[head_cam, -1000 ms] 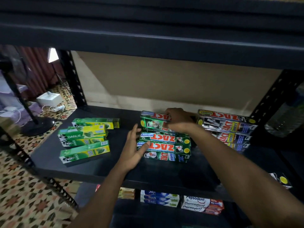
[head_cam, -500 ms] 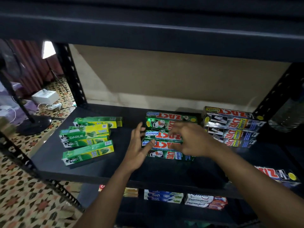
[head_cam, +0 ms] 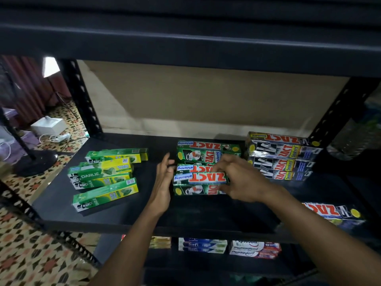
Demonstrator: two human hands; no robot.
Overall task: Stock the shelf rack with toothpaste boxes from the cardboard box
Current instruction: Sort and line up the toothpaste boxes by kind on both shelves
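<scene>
On the black shelf board (head_cam: 206, 215) stands a stack of green ZACT whitening boxes (head_cam: 206, 149). My right hand (head_cam: 241, 180) pinches the right end of the front top ZACT box (head_cam: 202, 178), fingers above and thumb below. With straight fingers, my left hand (head_cam: 164, 182) touches the left end of that stack. Green and yellow Darlie boxes (head_cam: 103, 174) lie loosely piled to the left. A black ZACT Smokers stack (head_cam: 282, 157) stands at the right. The cardboard box is out of view.
One ZACT box (head_cam: 329, 211) lies alone near the shelf's front right corner. Safi boxes (head_cam: 202, 244) and Pepsodent boxes (head_cam: 253, 248) sit on the shelf below. The upper shelf hangs low overhead. A fan base (head_cam: 35, 162) and white box (head_cam: 49, 125) are on the floor at left.
My right hand drew back from the rear top ZACT box to the right end of the front box. My left hand stayed at the stack's left end.
</scene>
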